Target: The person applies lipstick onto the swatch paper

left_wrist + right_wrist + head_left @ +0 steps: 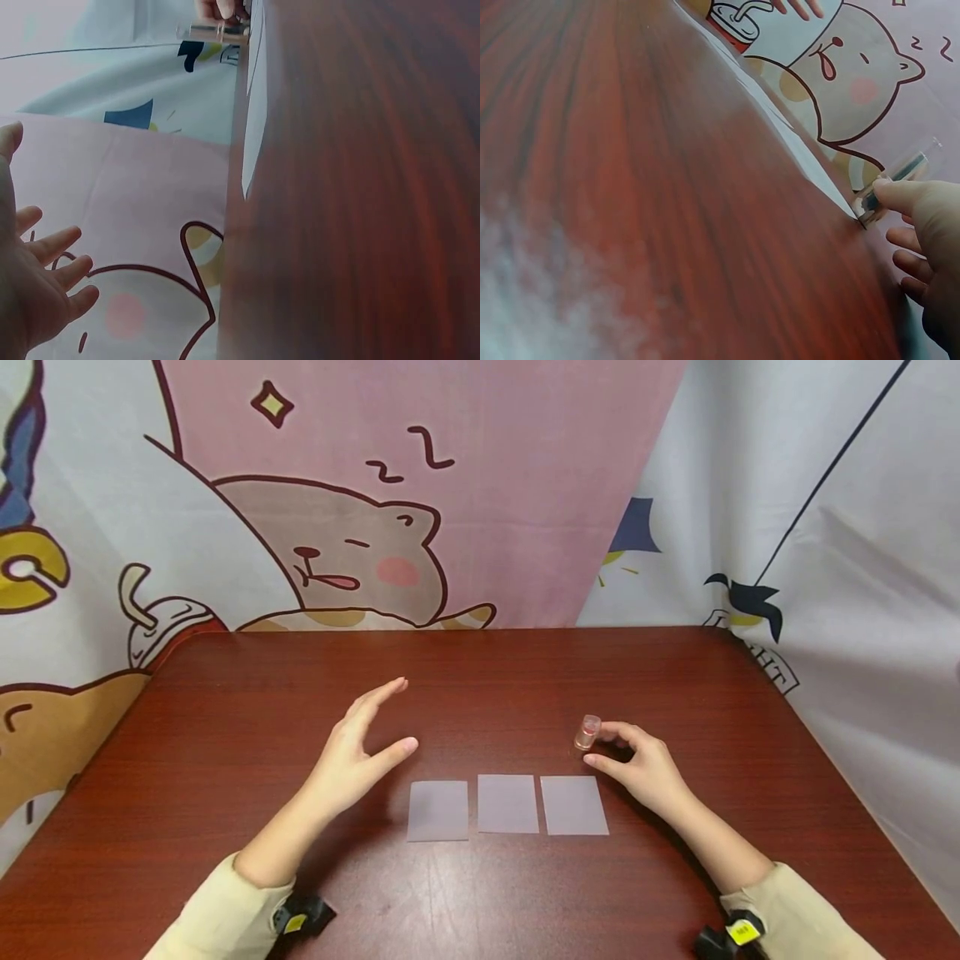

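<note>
A small lipstick tube (587, 733) with a clear cap and a coppery base stands roughly upright on the table, beyond the right-hand paper. My right hand (647, 770) is just to the right of it, fingers bent loosely and thumb apart from them. In the right wrist view the thumb overlaps the tube (900, 176); whether it touches cannot be made out. Over the table at left, my left hand (352, 766) is raised with fingers extended and thumb spread, holding nothing. Three white paper pieces lie in a row between the hands: left (438, 811), middle (507, 804), right (574, 806).
The reddish-brown wooden table (480, 693) spreads under both arms. Behind it hangs a cartoon-printed cloth (510, 485), and more white cloth (862, 568) hangs along the right side. Dark devices are strapped at the left wrist (302, 917) and right wrist (731, 935).
</note>
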Demonstrator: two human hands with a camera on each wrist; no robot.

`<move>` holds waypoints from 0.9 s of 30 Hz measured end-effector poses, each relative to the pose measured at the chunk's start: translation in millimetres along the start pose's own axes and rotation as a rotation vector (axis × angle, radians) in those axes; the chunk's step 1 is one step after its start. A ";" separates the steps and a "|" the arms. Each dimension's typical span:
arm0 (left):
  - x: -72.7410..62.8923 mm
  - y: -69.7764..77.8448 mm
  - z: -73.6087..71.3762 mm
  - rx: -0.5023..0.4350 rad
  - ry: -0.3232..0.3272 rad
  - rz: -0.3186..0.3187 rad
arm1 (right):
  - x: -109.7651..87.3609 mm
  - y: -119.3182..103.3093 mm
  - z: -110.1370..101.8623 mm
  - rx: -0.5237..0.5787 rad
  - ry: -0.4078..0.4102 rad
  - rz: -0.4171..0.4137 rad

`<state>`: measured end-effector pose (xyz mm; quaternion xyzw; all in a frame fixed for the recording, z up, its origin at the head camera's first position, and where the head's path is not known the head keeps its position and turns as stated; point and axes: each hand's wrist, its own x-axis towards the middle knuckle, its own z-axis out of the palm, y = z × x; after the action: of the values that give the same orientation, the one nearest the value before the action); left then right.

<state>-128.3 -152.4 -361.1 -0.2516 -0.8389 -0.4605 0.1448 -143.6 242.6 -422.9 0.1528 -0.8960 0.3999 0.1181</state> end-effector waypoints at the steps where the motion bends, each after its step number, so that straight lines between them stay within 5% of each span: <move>1: 0.8 0.7 1.7 -0.008 -0.001 -0.001 | 0.7 -0.2 0.9 -0.007 0.003 -0.004; 27: 10.8 13.4 22.6 -0.098 -0.046 0.025 | 7.4 -7.0 9.9 -0.053 0.001 -0.005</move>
<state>-130.0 -124.2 -358.6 -0.2792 -0.8153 -0.4931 0.1189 -148.8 229.4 -422.1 0.1516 -0.9058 0.3759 0.1234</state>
